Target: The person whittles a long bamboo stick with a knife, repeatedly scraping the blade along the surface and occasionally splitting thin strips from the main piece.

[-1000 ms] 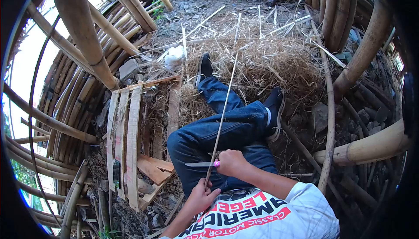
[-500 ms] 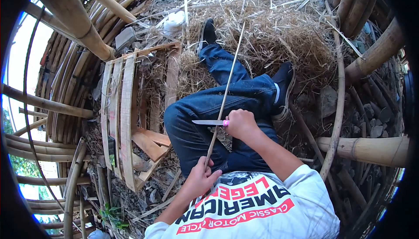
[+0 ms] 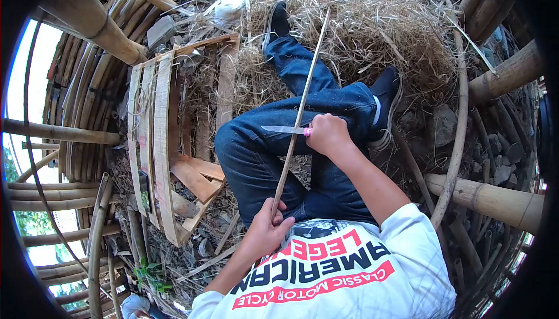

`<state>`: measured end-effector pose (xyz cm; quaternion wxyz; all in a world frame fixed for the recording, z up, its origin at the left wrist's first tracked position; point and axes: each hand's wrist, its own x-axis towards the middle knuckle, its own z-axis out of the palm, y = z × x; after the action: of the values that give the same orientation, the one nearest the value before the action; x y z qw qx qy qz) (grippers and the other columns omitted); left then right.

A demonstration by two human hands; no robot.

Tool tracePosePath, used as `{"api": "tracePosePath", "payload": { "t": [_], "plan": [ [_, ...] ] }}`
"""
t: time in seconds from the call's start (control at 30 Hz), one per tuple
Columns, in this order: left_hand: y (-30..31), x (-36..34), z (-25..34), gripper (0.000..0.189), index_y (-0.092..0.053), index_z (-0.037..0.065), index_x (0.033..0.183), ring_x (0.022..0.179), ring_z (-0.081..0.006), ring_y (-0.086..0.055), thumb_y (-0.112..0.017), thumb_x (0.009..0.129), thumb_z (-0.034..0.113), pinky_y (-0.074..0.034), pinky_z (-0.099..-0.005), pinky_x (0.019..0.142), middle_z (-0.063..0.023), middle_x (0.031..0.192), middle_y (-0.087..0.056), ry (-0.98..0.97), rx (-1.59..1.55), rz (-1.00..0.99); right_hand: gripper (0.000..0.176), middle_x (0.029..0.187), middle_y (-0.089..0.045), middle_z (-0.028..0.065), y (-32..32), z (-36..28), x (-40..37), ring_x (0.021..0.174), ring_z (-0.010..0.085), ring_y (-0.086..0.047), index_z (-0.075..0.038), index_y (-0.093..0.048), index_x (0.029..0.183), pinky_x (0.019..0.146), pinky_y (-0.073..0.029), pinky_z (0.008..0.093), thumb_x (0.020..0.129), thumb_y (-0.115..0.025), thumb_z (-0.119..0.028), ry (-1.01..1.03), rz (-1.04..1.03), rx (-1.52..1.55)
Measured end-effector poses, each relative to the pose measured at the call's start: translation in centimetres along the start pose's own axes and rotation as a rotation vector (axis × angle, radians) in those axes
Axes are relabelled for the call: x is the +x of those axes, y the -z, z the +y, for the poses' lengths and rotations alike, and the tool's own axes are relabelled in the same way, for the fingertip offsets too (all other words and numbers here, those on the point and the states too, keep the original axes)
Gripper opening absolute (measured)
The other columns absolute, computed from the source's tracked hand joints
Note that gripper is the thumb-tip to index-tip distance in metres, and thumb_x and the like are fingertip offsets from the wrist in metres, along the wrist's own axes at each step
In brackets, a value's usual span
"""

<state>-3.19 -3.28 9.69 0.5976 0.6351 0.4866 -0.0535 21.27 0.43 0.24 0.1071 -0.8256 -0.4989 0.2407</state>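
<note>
My white T-shirt (image 3: 349,278) carries the only writing here, upside down from where I look: "AMERICAN" in black block letters, red letters "LEGE" above it with the rest of that word lost in a fold of cloth, and a red band reading "CLASSIC MOTOR CYCLE". My left hand (image 3: 265,231) is closed around the near end of a long thin pale bamboo strip (image 3: 301,109), just in front of the shirt, and the fingers hide the strip's tip. From there the strip runs up and away over my blue denim jeans (image 3: 250,150), between my two black shoes (image 3: 387,94), and its far end is lost in the heap of dry yellow straw (image 3: 378,33) at the top edge. My right hand (image 3: 327,134) is clenched on a knife with a pink handle (image 3: 307,132); only a small end of that handle shows outside the fist. The flat steel blade (image 3: 282,129) points to my left and lies across the strip, touching it over my thigh. A weathered wooden slat pallet (image 3: 160,144) lies to my left, and thick brown bamboo poles (image 3: 495,199) ring the spot, cut off by the dark round rim of the view.
</note>
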Motion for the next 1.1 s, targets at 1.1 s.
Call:
{"api": "tracePosePath", "payload": {
  "t": [1.1],
  "plan": [
    [0.8,1.0,0.3,0.03,-0.043,0.003,0.099,0.063,-0.006,-0.035,-0.069,0.084,0.006,-0.032,-0.0218,0.057,0.0044,0.069,-0.036,0.036,-0.083,-0.098,0.027,0.067,-0.067,0.0179,-1.7,-2.2,-5.7,0.066,0.0336,-0.069,-0.003,-0.07,0.07,0.063,-0.056,0.0404,0.072,-0.071,-0.03,0.222,-0.101,0.139]
  ]
}}
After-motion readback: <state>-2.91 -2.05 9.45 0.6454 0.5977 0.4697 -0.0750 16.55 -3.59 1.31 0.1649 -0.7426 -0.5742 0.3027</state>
